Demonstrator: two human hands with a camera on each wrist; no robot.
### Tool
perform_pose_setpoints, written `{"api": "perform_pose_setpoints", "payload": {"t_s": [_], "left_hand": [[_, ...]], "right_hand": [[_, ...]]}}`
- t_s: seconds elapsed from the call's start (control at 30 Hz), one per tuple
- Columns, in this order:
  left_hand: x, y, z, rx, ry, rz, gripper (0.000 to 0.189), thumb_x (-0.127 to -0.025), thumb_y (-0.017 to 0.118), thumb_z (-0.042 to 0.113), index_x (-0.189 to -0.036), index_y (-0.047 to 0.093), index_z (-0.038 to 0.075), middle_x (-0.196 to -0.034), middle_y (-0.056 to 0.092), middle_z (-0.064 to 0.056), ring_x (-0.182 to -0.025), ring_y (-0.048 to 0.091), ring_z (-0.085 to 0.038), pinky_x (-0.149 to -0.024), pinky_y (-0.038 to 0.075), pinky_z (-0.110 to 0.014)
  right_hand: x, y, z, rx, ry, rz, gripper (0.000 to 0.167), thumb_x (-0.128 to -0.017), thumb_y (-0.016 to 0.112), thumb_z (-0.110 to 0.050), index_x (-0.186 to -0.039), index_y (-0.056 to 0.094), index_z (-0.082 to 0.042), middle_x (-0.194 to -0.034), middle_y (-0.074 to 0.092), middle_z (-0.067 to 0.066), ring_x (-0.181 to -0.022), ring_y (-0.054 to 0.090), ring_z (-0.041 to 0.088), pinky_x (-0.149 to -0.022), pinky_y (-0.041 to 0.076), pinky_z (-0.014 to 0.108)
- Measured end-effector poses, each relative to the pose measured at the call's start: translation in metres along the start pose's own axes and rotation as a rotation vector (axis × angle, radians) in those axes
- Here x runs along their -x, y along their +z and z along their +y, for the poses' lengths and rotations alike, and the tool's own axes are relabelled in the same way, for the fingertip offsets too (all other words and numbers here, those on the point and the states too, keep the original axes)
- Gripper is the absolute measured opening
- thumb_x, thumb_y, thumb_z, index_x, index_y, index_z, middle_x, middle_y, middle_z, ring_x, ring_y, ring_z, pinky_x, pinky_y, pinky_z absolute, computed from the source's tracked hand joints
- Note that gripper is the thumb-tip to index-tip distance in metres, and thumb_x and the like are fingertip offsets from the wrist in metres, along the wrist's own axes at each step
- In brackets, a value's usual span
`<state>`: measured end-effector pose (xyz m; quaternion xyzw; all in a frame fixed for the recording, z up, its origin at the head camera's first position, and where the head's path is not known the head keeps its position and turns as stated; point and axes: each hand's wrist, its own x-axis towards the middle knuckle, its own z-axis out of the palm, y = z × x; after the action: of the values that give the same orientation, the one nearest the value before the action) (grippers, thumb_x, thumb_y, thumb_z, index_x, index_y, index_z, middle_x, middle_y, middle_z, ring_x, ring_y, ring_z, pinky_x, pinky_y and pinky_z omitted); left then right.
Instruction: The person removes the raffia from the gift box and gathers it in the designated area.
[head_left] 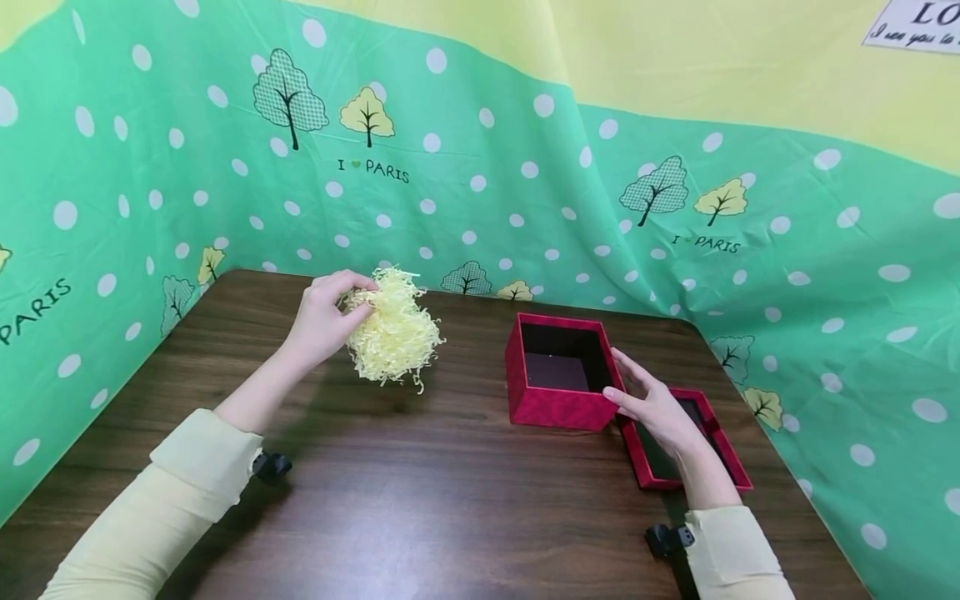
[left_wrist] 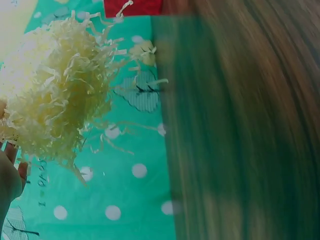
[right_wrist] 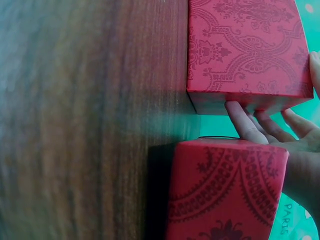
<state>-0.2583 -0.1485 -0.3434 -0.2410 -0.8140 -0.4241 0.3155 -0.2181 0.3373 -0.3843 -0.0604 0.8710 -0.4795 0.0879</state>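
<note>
My left hand (head_left: 326,312) pinches a fluffy clump of pale yellow shredded paper (head_left: 396,329) above the table, left of the box. The clump fills much of the left wrist view, with loose strands sticking out. A red patterned box (head_left: 564,408) stands upright on the table, and its dark inside holds nothing that I can see. My right hand (head_left: 660,408) touches the box's right side with fairly straight fingertips (right_wrist: 234,107), the thumb at its top edge near the front corner. Partly under that hand is the red box lid (head_left: 720,437), lying with its dark inside upward.
Dark wood-grain table (head_left: 420,500) under everything. Behind and at both sides hangs a green and yellow printed cloth (head_left: 480,167) with dots and trees. The lid lies just right of the box, close to the right wrist.
</note>
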Motion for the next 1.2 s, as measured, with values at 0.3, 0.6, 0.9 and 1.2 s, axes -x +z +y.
{"api": "perform_pose_setpoints", "payload": {"t_s": [0.3,0.6,0.9,1.2], "left_hand": [[0.004,-0.007,-0.026,-0.058,0.0,-0.063,0.022,-0.075,0.065,-0.005,-0.094,0.068,0.006,-0.097,0.069,-0.013,-0.098,0.06,-0.033,-0.089,0.035,-0.047],[0.006,-0.01,-0.051,-0.09,0.004,-0.114,0.021,-0.076,0.064,-0.006,-0.094,0.068,0.005,-0.095,0.07,-0.012,-0.089,0.061,-0.029,-0.088,0.036,-0.047],[0.007,-0.005,-0.07,-0.078,-0.057,-0.227,0.021,-0.078,0.063,-0.008,-0.096,0.068,0.002,-0.096,0.07,-0.015,-0.088,0.06,-0.027,-0.078,0.045,-0.046],[0.012,0.007,-0.084,-0.113,-0.09,-0.336,0.02,-0.08,0.063,-0.005,-0.097,0.069,0.005,-0.1,0.069,-0.013,-0.09,0.058,-0.029,-0.078,0.043,-0.043]], "right_hand": [[0.001,-0.002,0.0,-0.003,-0.005,-0.007,0.078,-0.09,0.062,-0.037,-0.152,0.016,-0.028,-0.155,0.018,0.014,-0.136,0.026,0.039,-0.094,0.047,0.048],[0.0,-0.002,0.001,-0.017,-0.003,-0.012,0.077,-0.091,0.061,-0.034,-0.152,0.016,-0.027,-0.155,0.018,0.014,-0.136,0.026,0.038,-0.094,0.048,0.047],[-0.001,-0.002,0.001,-0.018,-0.002,-0.013,0.078,-0.09,0.062,-0.037,-0.152,0.015,-0.028,-0.155,0.018,0.014,-0.136,0.026,0.039,-0.095,0.046,0.05],[-0.001,-0.002,-0.001,-0.019,0.005,-0.012,0.079,-0.089,0.063,-0.037,-0.152,0.016,-0.028,-0.154,0.019,0.014,-0.135,0.027,0.039,-0.094,0.046,0.05]]}}
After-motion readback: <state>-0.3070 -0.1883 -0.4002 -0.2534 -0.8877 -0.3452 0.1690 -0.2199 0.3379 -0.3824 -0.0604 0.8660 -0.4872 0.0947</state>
